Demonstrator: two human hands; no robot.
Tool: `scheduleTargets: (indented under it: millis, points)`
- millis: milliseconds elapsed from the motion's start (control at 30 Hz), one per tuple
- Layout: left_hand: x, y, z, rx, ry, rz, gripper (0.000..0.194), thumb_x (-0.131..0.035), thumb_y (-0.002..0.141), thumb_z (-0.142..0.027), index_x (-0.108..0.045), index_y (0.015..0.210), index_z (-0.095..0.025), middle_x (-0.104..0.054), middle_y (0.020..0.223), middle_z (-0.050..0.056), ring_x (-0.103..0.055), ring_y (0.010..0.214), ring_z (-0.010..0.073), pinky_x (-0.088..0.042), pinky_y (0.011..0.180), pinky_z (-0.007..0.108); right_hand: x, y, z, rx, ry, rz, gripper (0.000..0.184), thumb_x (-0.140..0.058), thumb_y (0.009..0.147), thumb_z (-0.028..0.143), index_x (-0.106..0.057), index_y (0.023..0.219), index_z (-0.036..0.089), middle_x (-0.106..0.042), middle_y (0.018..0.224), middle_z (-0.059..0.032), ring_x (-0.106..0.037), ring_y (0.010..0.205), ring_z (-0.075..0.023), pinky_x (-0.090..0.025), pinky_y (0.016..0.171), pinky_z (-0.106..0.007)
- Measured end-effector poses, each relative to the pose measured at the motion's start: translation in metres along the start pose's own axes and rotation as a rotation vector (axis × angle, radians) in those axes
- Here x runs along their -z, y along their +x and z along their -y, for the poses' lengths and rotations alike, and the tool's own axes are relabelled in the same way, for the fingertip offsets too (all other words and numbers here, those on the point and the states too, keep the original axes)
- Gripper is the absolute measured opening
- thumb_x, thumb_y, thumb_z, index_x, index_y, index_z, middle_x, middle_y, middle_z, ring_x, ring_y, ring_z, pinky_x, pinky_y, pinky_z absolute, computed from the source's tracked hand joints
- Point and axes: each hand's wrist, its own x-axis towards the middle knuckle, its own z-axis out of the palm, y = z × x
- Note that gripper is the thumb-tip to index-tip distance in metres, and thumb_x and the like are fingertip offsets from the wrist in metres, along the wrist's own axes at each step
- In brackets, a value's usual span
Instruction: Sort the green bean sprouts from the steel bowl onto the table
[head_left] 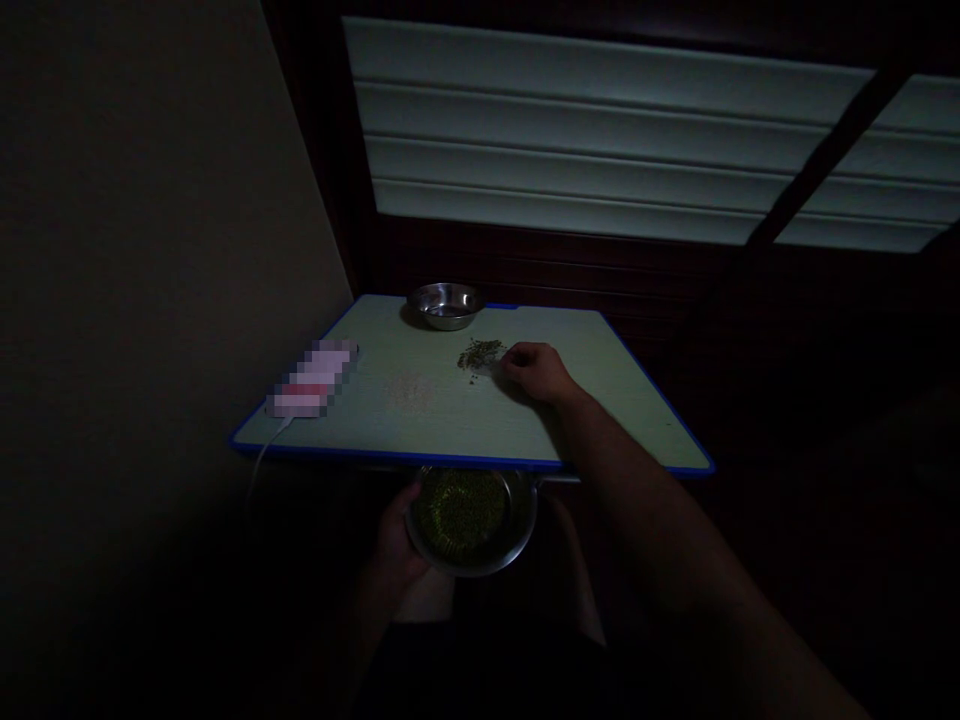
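Just below the table's front edge, my left hand grips the left rim of a steel bowl. Small green beans, which look like mung beans, cover its bottom. My right hand is over the table, its thumb and fingers curled together at the right side of a small pile of green beans. Something pale and see-through shows by the fingertips, too dim to name. A thin scatter of pale grains lies left of the pile.
The light-topped table has a blue edge. A second steel bowl stands at its back. At the left lies a blurred-out phone-like object with a white cable hanging over the edge. A wall and a slatted panel stand close behind.
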Motion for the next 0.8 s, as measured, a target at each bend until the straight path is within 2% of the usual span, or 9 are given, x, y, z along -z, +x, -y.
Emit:
scheduleTargets:
  millis: [300,467,633,800]
  points:
    - [-0.0044,-0.0007,0.0020,-0.036,0.019,-0.034,0.020,-0.058,0.078,-0.023,-0.076,0.083,-0.017,-0.079,0.083,0.008,-0.072,0.091,0.0287,-0.050,0.094,0.045,-0.0003,-0.0009,-0.0003,-0.002,0.096,0.143,0.017,-0.068,0.066,0.030,-0.063,0.072,0.015,-0.061,0.071,-0.0019,-0.051,0.067,-0.0129,-0.041,0.067,-0.027]
    - [-0.0069,-0.0024,0.0011,-0.034,0.026,-0.055,0.019,-0.059,0.078,-0.022,-0.076,0.083,-0.016,-0.078,0.083,0.009,-0.072,0.090,0.0291,-0.051,0.092,0.045,-0.0015,-0.0027,0.0014,-0.039,0.196,0.207,0.021,-0.070,0.062,0.034,-0.060,0.068,0.015,-0.057,0.066,-0.0005,-0.047,0.062,-0.0115,-0.039,0.062,-0.027]
    - [-0.0063,-0.0026,0.0012,-0.041,0.040,-0.078,0.019,-0.058,0.078,-0.022,-0.076,0.081,-0.016,-0.078,0.082,0.009,-0.072,0.087,0.0282,-0.050,0.093,0.046,0.0007,-0.0038,0.0038,-0.054,0.252,0.166,0.021,-0.069,0.059,0.031,-0.061,0.068,0.015,-0.060,0.067,-0.0013,-0.049,0.063,-0.0117,-0.039,0.060,-0.026]
    - [-0.0045,-0.0011,0.0010,-0.020,0.018,-0.038,0.020,-0.057,0.079,-0.022,-0.076,0.081,-0.016,-0.079,0.082,0.008,-0.072,0.088,0.0274,-0.052,0.090,0.043,0.0043,-0.0043,0.0063,-0.118,0.215,0.122,0.021,-0.068,0.055,0.031,-0.061,0.065,0.015,-0.056,0.059,0.0013,-0.046,0.055,-0.0105,-0.036,0.055,-0.025]
